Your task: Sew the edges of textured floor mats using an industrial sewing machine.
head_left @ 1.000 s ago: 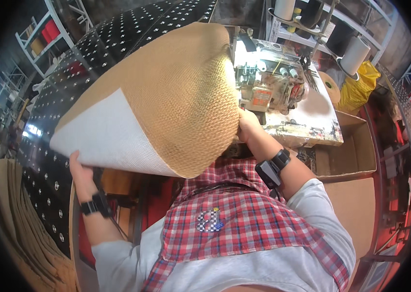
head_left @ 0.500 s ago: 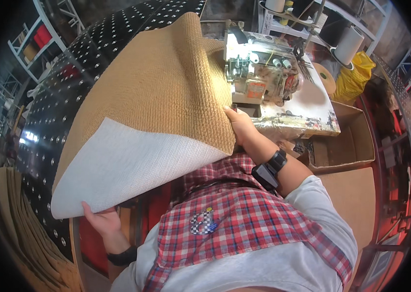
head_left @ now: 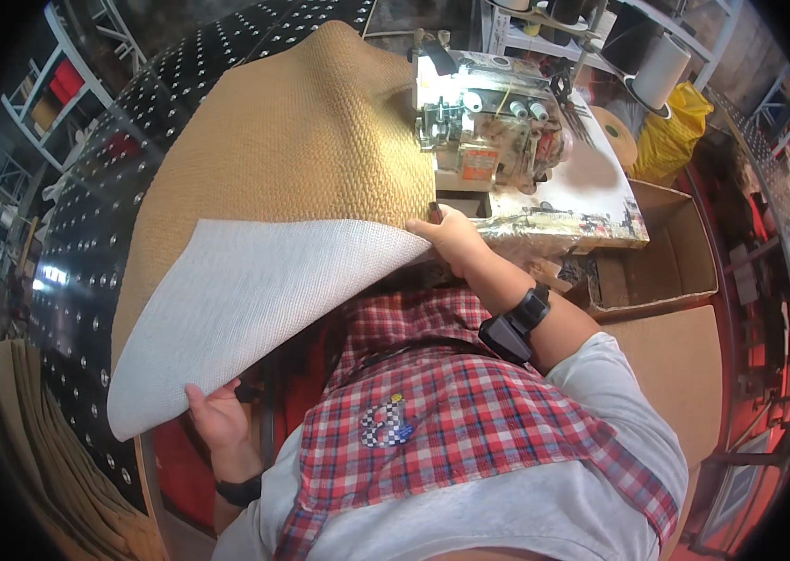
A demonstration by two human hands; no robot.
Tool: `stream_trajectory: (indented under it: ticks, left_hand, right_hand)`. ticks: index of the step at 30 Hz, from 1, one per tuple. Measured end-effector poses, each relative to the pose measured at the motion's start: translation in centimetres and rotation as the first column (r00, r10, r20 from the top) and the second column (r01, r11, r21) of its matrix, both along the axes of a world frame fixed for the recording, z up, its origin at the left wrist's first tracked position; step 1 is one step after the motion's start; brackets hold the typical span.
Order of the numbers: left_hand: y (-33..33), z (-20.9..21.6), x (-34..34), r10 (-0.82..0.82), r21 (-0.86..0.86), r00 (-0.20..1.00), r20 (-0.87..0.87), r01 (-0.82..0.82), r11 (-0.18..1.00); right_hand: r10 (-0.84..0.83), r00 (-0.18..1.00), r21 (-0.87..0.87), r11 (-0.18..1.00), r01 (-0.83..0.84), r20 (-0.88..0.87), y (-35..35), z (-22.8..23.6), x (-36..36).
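Right now my right hand (head_left: 456,238) pinches the near edge of the woven mat (head_left: 292,178), fingers closed over the rim just in front of the sewing machine (head_left: 488,131). Down low, my left hand (head_left: 217,416) grips the mat's bottom corner, fingers curled up under the white backing (head_left: 245,309), where the mat is folded over towards me. The mat spreads out to my left across the studded black table (head_left: 86,243), its long axis running from that low left corner up and away towards the machine. So the machine sits just past my right fingers, and the right hand is clearly the nearer one to it; the left hangs well back. A cardboard box (head_left: 666,252) stands off to my right.
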State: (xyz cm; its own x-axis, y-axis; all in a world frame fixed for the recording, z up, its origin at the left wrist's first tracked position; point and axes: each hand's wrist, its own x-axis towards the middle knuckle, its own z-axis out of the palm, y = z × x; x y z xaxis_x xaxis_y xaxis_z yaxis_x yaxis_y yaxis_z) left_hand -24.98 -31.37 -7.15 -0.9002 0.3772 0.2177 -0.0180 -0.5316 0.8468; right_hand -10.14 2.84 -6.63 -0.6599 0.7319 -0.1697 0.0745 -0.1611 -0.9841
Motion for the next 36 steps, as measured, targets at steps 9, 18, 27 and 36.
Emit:
stream_trajectory:
  ticks: [9, 18, 27, 36]
  left_hand:
    - [-0.7, 1.1, -0.1, -0.110, -0.038, 0.991, 0.075, 0.113, 0.993]
    - [2.9, 1.1, -1.6, 0.095, 0.130, 0.970, 0.225, -0.126, 0.983]
    - [5.8, 0.3, -5.0, -0.073, 0.119, 0.990, 0.125, 0.058, 0.991]
    - [5.7, 4.6, -4.0, 0.132, 0.029, 0.931, 0.340, -0.151, 0.988]
  right_hand:
    - [0.221, 0.951, -0.053, 0.975, -0.214, 0.215, 0.0, -2.4, 2.0]
    - [0.211, 0.975, -0.211, 0.958, -0.194, 0.063, -2.2, -2.5, 3.0]
    - [0.182, 0.975, -0.204, 0.957, -0.206, -0.129, -3.0, -2.9, 2.8]
    - [0.166, 0.985, -0.176, 0.972, -0.156, 0.044, -2.8, -3.8, 2.9]
